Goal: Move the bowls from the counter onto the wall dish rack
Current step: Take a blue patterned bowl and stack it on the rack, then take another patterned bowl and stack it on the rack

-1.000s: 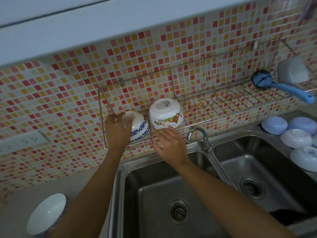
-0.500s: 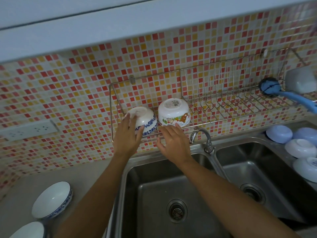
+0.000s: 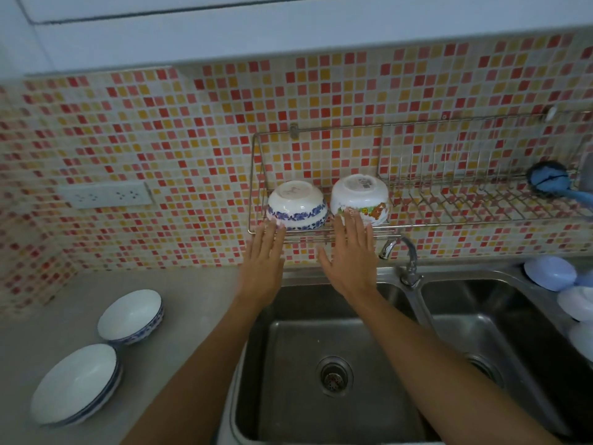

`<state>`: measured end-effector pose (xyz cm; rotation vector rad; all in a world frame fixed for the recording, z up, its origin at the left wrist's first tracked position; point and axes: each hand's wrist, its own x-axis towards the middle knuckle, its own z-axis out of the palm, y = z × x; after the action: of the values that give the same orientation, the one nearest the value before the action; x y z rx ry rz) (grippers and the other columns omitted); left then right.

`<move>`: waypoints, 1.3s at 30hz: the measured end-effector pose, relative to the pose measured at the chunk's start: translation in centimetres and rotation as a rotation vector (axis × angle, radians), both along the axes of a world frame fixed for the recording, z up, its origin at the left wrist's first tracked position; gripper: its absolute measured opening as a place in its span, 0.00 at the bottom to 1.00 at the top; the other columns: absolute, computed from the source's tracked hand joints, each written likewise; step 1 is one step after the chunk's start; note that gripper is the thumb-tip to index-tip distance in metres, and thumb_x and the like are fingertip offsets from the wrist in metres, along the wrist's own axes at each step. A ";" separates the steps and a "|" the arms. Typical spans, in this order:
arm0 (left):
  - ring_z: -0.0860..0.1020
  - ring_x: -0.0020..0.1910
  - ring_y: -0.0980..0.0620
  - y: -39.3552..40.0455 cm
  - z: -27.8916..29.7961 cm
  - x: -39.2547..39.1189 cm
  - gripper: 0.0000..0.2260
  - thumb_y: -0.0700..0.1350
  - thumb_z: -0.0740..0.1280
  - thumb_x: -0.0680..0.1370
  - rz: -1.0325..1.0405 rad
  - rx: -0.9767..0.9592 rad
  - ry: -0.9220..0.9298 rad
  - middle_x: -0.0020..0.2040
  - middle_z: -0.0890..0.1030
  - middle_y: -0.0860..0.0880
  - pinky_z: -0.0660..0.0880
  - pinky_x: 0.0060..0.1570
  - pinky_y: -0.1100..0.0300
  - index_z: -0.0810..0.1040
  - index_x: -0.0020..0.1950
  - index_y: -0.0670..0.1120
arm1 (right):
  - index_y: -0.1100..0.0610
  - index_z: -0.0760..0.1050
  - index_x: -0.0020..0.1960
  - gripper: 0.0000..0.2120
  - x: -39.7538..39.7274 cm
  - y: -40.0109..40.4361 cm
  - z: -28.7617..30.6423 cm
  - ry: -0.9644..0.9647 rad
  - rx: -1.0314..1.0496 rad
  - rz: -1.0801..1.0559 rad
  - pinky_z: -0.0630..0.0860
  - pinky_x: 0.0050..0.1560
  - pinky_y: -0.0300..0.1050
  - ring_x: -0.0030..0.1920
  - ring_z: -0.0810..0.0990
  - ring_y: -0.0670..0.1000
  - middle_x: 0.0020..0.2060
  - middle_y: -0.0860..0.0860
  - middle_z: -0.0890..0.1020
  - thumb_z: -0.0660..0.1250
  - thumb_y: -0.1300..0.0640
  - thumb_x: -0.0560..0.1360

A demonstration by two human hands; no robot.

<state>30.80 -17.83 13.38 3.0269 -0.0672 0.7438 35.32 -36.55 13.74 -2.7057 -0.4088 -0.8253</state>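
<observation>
On the rack point(image 3: 417, 225) two bowls point(image 3: 296, 205) sit inverted; our left hand point(image 3: 263, 263) and right hand point(image 3: 351, 258), fingers spread, grip nothing.

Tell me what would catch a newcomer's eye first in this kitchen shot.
The red, orange and yellow mosaic tile wall dominates. On it hangs a wire dish rack with two upturned bowls at its left end, a blue-patterned bowl and a cartoon-printed bowl. The left hand and right hand are spread open just below them, above the steel sink.
</observation>
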 end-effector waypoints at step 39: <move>0.74 0.58 0.40 35.8 -14.2 -25.7 0.15 0.40 0.56 0.78 0.844 -1.394 0.316 0.61 0.76 0.38 0.70 0.54 0.54 0.71 0.64 0.37 | 0.59 0.73 0.58 0.15 -19.1 40.6 -13.5 1.334 0.348 0.368 0.76 0.28 0.43 0.28 0.78 0.51 0.40 0.58 0.81 0.55 0.60 0.75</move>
<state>5.06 18.02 -0.80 1.6505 1.1952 0.1016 16.18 4.04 0.23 -2.1265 -0.3379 0.9110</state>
